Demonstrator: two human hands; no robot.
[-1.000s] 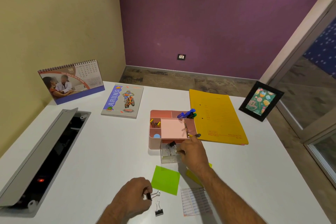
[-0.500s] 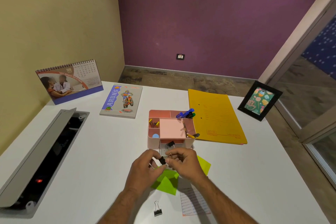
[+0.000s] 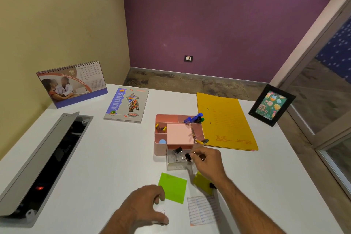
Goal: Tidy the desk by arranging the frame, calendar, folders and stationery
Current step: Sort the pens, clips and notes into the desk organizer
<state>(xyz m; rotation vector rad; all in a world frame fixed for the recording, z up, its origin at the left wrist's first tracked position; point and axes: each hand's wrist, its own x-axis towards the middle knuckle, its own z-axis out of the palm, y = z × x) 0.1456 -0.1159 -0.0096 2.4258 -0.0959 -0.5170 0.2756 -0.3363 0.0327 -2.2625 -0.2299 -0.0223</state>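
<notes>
A pink organizer [image 3: 161, 149] stands mid-desk with its clear drawer [image 3: 175, 165] pulled out toward me; a black binder clip [image 3: 178, 151] lies inside. My right hand [image 3: 208, 162] is over the drawer, its fingertips pinching another black binder clip [image 3: 188, 157]. Near the front edge my left hand [image 3: 141, 207] hovers spread over a third binder clip [image 3: 163, 222], thumb touching it. The calendar [image 3: 72, 83] stands back left, the yellow folder [image 3: 226, 121] lies right of the organizer, and the black frame [image 3: 271, 105] stands at the far right.
A notebook [image 3: 127, 104] lies behind the organizer. A green sticky note [image 3: 173, 188], a yellow-green one [image 3: 201, 182] and a printed label sheet [image 3: 202, 210] lie between my hands. An open cable hatch [image 3: 47, 157] is sunk into the desk at the left.
My hands met and passed a binder clip to the right one, which carried it to the drawer. My left hand dropped back to the clip near the front edge.
</notes>
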